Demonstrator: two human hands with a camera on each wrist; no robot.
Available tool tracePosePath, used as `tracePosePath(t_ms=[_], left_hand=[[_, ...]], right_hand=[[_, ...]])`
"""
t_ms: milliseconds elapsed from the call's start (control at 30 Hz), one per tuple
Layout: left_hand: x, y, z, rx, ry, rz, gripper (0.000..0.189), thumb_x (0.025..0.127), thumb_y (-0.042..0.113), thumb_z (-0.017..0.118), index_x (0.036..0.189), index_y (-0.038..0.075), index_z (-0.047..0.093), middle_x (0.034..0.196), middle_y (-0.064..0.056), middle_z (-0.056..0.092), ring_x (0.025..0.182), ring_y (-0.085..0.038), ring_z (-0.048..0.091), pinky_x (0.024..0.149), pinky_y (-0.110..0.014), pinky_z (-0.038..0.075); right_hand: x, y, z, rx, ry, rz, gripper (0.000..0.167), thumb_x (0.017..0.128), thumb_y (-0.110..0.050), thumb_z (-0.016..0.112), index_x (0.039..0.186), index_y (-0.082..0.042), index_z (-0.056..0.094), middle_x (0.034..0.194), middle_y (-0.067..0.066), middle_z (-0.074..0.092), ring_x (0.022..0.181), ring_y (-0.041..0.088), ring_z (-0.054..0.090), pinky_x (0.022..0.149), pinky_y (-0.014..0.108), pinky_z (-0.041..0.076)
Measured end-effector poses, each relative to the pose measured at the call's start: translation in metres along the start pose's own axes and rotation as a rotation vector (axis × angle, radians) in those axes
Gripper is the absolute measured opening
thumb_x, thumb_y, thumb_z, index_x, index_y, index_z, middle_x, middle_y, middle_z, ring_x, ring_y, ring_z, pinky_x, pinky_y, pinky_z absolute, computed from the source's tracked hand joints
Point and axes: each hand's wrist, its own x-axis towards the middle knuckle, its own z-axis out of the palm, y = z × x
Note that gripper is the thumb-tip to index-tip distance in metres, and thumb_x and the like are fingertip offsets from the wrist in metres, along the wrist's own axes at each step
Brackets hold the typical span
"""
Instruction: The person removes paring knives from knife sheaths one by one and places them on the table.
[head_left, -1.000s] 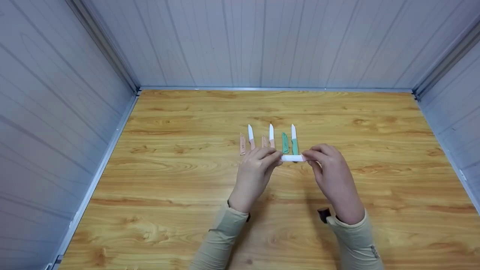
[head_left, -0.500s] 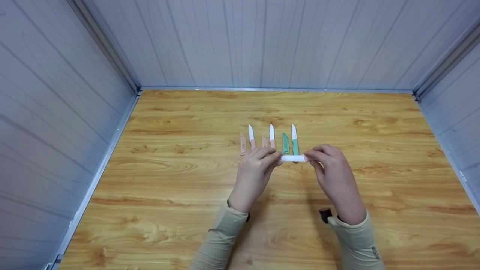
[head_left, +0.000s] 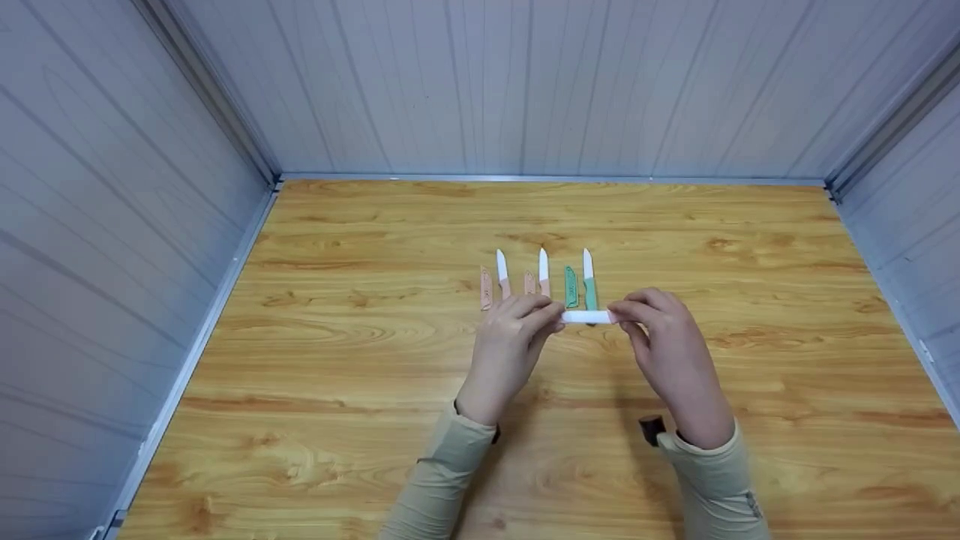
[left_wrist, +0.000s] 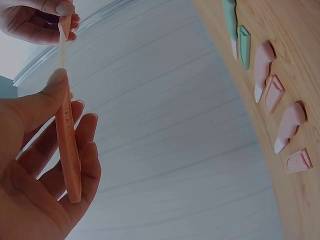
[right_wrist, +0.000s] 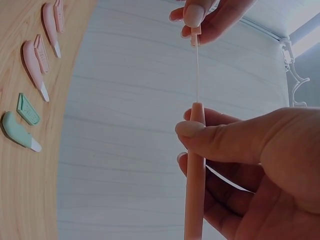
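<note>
My left hand point(head_left: 514, 334) pinches a pink knife sheath point(left_wrist: 69, 155) with raised lettering, between thumb and fingers. My right hand point(head_left: 667, 345) grips the pink handle point(right_wrist: 195, 190) of a small paring knife point(head_left: 586, 317). Its white blade spans the gap between both hands, its tip end at the sheath's mouth under the left fingertips. Beyond the hands, a green knife point(head_left: 589, 292) lies beside its green sheath point(head_left: 571, 286). Left of it are two pink knives, one point(head_left: 544, 264) in the middle and another point(head_left: 502, 264) farther left, their handles partly hidden by my left hand.
Each pink knife has a pink sheath at its left, one in the middle point(head_left: 529, 283) and one at the far left of the row point(head_left: 485, 289). The wood-grain table point(head_left: 360, 390) is walled by pale panels point(head_left: 487, 90) at the back and sides.
My right hand has shifted very slightly to the right with the handle, baring a little more blade. The left hand and the knives on the table have stayed put.
</note>
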Motion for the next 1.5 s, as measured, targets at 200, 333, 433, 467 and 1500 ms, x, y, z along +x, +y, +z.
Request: tracePosePath(t_ms=[200, 333, 433, 467, 1500], left_hand=[[0.000, 0.000, 0.000, -0.005, -0.004, 0.000, 0.016, 0.085, 0.016, 0.073, 0.100, 0.011, 0.075, 0.099, 0.003, 0.067, 0.093, -0.014, 0.061, 0.083, -0.028, 0.046], [0.000, 0.000, -0.001, -0.013, -0.001, -0.004, 0.015, 0.085, 0.016, 0.073, 0.099, 0.011, 0.075, 0.099, 0.003, 0.067, 0.094, -0.014, 0.061, 0.084, -0.028, 0.046], [-0.001, 0.000, -0.001, -0.016, 0.000, -0.006, 0.015, 0.085, 0.016, 0.072, 0.100, 0.011, 0.075, 0.099, 0.003, 0.067, 0.094, -0.014, 0.060, 0.084, -0.029, 0.046], [-0.001, 0.000, -0.001, -0.015, 0.000, -0.006, 0.016, 0.085, 0.017, 0.072, 0.099, 0.011, 0.075, 0.099, 0.003, 0.067, 0.094, -0.014, 0.060, 0.084, -0.029, 0.047], [0.002, -0.006, -0.006, -0.025, 0.017, -0.014, 0.018, 0.087, 0.022, 0.070, 0.099, 0.009, 0.075, 0.098, 0.002, 0.068, 0.092, -0.013, 0.060, 0.094, -0.031, 0.044]], right_hand=[[0.000, 0.000, -0.001, 0.001, -0.010, 0.009, 0.020, 0.079, 0.007, 0.073, 0.097, -0.002, 0.074, 0.096, 0.007, 0.064, 0.089, 0.025, 0.056, 0.074, 0.038, 0.049], [0.000, 0.000, -0.001, -0.001, -0.011, 0.011, 0.021, 0.079, 0.008, 0.073, 0.097, -0.002, 0.073, 0.096, 0.007, 0.064, 0.089, 0.026, 0.057, 0.075, 0.039, 0.049], [-0.001, 0.000, -0.002, -0.004, -0.011, 0.012, 0.020, 0.079, 0.008, 0.073, 0.096, -0.002, 0.073, 0.096, 0.007, 0.063, 0.089, 0.026, 0.057, 0.075, 0.039, 0.049], [-0.001, 0.000, -0.002, -0.007, -0.013, 0.013, 0.020, 0.079, 0.008, 0.073, 0.096, -0.002, 0.073, 0.096, 0.007, 0.063, 0.089, 0.026, 0.057, 0.075, 0.039, 0.049], [-0.001, 0.007, -0.010, -0.011, 0.012, 0.074, 0.018, 0.079, 0.009, 0.073, 0.094, -0.001, 0.073, 0.094, 0.008, 0.063, 0.088, 0.025, 0.055, 0.073, 0.039, 0.048]])
